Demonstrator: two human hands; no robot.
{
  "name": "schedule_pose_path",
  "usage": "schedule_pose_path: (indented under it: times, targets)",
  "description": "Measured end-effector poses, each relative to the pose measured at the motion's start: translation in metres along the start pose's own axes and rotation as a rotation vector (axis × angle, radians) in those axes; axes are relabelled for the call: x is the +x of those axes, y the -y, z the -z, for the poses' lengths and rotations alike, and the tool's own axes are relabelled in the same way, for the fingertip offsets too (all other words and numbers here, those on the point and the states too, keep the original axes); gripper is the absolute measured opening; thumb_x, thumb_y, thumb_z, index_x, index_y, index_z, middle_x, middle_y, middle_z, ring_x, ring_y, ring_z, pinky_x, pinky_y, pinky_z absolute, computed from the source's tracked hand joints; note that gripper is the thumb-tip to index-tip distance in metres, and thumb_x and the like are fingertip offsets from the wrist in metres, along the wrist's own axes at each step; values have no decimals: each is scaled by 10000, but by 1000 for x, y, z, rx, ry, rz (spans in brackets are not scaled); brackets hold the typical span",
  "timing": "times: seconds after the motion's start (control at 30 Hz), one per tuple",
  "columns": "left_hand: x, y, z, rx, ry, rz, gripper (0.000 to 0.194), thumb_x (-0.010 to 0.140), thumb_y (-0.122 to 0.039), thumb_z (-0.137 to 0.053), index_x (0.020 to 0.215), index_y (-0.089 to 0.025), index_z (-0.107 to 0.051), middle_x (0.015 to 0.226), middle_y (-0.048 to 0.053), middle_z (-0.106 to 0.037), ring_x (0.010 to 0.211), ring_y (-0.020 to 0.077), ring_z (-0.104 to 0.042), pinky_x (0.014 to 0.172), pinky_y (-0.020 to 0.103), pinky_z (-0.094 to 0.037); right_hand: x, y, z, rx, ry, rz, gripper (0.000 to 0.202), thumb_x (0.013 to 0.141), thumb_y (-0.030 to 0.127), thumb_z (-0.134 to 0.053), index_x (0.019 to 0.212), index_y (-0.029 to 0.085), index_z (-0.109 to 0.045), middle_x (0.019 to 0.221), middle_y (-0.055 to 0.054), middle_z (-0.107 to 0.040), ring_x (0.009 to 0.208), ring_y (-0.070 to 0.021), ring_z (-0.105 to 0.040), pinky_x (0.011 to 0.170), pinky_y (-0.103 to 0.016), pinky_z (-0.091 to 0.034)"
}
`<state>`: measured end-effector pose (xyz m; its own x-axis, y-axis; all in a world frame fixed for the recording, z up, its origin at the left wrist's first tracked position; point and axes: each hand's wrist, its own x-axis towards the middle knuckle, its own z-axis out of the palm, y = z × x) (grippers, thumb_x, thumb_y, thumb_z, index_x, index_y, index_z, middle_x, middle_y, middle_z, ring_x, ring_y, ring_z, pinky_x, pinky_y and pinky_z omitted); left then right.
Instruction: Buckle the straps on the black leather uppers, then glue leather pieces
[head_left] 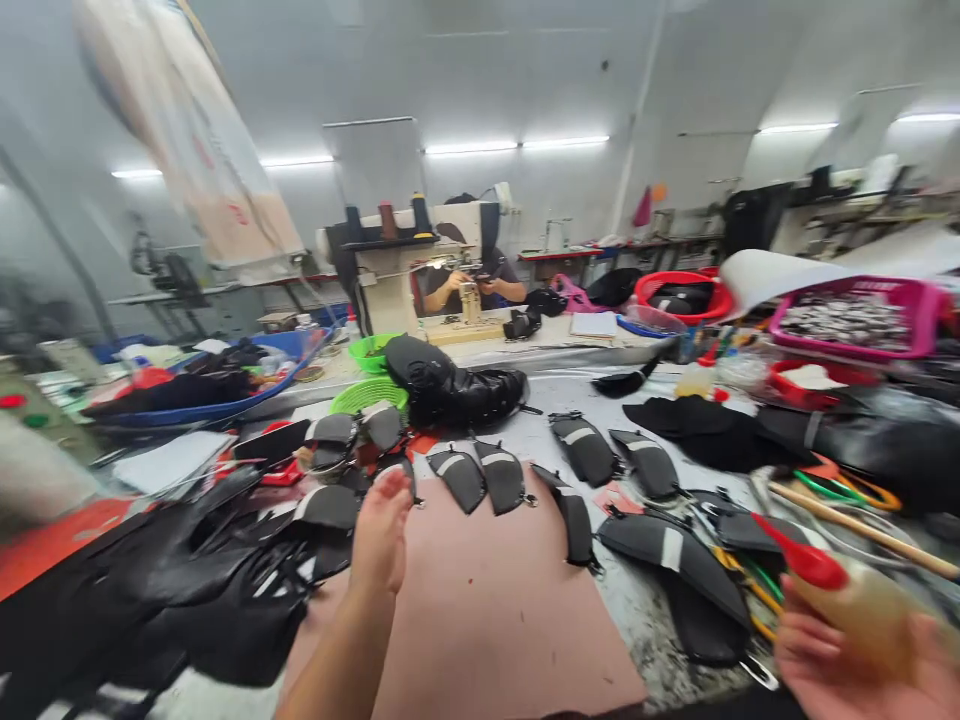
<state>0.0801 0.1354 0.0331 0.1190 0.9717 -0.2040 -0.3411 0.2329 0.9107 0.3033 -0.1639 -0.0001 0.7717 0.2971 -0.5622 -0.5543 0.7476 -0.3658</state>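
My right hand [810,640], at the lower right, is wrapped round a squeeze bottle [870,620] with a red pointed nozzle and amber contents. The bottle tilts, its tip toward the upper left. Nothing shows in my left hand [384,530], raised over the left edge of a pinkish-brown board [495,610] with fingers stretched upward. Small black padded pieces with pale strips lie around the board. Two pieces [480,475] rest at its far edge. One curved piece [574,520] lies at its right edge. A larger piece [675,570] lies nearer my right hand.
Black material [195,580] is heaped at left. Farther back are a blue tray [262,400], green baskets [367,395] and a shiny black bundle [457,385]. A person's hands [457,285] work at a sewing machine beyond. A pink basket [930,320] and wooden stick [862,530] are at right.
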Motion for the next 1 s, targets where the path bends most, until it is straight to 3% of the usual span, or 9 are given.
schedule_pose_path:
  times: [0.1,0.17,0.3,0.4,0.5,0.7,0.83,0.93,1.0]
  targets:
    - [-12,33,-78,169,434,197,199,694,-15,-602,864,-110,-640,932,89,-642,847,164,-613,770,274,-469,-4,2,-9,-48,39,65,472,470,334,-742,878,144,-600,687,-52,-560,435,-55,-395,287,-143,-402]
    - [-12,57,-131,292,594,263,189,699,-47,-628,880,-103,-632,894,83,-648,802,164,-619,750,304,-485,-4,6,-10,-30,69,95,543,417,353,-789,883,154,-595,700,-28,-563,447,-44,-393,308,-132,-390]
    - [6,98,-220,557,674,247,130,797,-198,-593,900,-119,-595,903,42,-628,799,155,-599,747,358,-496,-2,23,0,1,32,161,594,344,376,-831,854,189,-592,635,25,-539,435,-54,-393,319,-151,-376]
    - [28,117,-259,693,623,195,179,818,-270,-572,927,-129,-590,992,59,-608,903,186,-578,804,398,-472,0,40,10,5,-31,218,594,277,401,-845,759,187,-573,529,54,-476,421,-71,-392,316,-167,-370]
    - [50,128,-271,751,532,194,193,827,-295,-557,938,-140,-592,1040,70,-597,961,198,-560,836,406,-455,3,54,16,20,-74,295,645,206,397,-858,742,191,-563,537,54,-494,418,-74,-399,315,-175,-368]
    - [72,135,-266,685,379,337,227,829,-292,-555,1001,-145,-572,1005,66,-596,871,182,-583,737,377,-508,14,62,20,55,-76,295,645,220,360,-862,765,188,-563,540,53,-513,416,-80,-420,318,-176,-379]
    - [60,122,-267,498,380,428,216,833,-276,-553,995,-134,-571,969,58,-602,812,160,-592,686,339,-520,20,54,20,62,-1,321,558,351,387,-841,795,192,-565,564,52,-535,419,-79,-430,329,-176,-387]
    - [36,101,-268,270,392,440,210,844,-287,-538,965,-120,-575,882,42,-618,721,135,-598,639,312,-522,20,45,14,39,104,357,461,482,410,-800,819,201,-565,619,46,-563,415,-72,-425,330,-176,-377]
    - [14,84,-263,94,372,393,214,871,-306,-489,966,-133,-573,811,15,-628,652,109,-596,601,268,-513,17,41,6,18,163,384,461,505,425,-792,850,213,-572,672,37,-589,414,-68,-427,333,-178,-375]
